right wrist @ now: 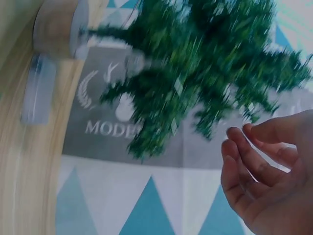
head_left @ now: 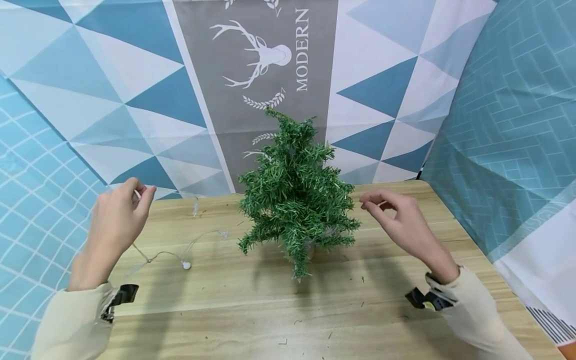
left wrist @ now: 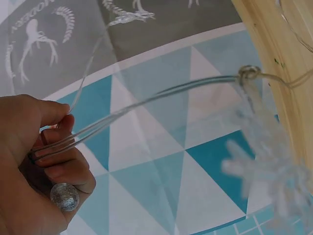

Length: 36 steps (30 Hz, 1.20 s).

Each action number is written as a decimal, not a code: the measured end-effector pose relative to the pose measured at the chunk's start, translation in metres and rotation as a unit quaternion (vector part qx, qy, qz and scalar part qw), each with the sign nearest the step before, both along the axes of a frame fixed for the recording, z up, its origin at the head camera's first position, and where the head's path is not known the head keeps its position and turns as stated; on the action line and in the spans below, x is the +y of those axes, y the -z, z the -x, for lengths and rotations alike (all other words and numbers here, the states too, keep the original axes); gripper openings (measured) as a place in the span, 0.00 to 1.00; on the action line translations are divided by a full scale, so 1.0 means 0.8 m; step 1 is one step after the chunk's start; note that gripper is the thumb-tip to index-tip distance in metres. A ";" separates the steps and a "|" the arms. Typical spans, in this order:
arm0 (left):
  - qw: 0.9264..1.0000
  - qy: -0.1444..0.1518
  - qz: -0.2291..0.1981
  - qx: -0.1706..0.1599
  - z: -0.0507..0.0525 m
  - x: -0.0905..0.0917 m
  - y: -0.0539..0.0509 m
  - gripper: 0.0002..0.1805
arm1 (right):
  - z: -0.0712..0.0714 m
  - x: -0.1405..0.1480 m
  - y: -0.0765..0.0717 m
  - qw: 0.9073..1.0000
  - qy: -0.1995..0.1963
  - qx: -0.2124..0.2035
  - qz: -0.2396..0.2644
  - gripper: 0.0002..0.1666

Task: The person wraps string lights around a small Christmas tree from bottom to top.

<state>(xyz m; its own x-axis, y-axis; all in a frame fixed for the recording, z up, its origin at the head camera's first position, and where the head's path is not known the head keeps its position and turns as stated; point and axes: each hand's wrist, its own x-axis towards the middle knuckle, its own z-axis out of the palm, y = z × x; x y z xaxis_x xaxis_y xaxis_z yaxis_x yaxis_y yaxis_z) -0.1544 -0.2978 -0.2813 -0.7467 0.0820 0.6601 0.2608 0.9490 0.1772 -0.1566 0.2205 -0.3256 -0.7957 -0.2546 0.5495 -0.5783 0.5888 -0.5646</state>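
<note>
The lights are gripped by the left hand, looped probably against tangling; the right hand is relaxed, empty.

We wear long, plain sleeves of pale cream cloth. Our left sleeve is loose, with soft folds, and its cuff ends at the wrist, leaving our left hand bare. At that cuff sits a dark, glossy, curved wrist piece, with a smaller black and silvery part next to it. Our right sleeve matches in colour and bunches into creases near the wrist. There we wear a black wrist mount, angular, with a small pale yellowish patch beside it. Our right hand is bare too, its fingernails short.
</note>
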 end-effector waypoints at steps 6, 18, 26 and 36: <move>0.998 0.008 -0.049 -0.028 -0.007 0.003 0.012 0.13 | -0.037 -0.023 -0.003 0.997 -0.048 0.053 0.015 0.10; 0.994 0.026 -0.065 -0.088 -0.030 0.043 0.035 0.13 | -0.088 -0.092 -0.012 0.979 -0.180 0.083 0.048 0.16; 0.992 0.015 -0.071 -0.107 -0.042 0.067 0.043 0.14 | -0.093 -0.144 -0.022 0.969 -0.242 0.033 0.037 0.11; 0.981 0.060 -0.098 -0.154 -0.052 0.100 0.036 0.14 | -0.096 -0.201 0.000 0.954 -0.286 -0.074 -0.039 0.16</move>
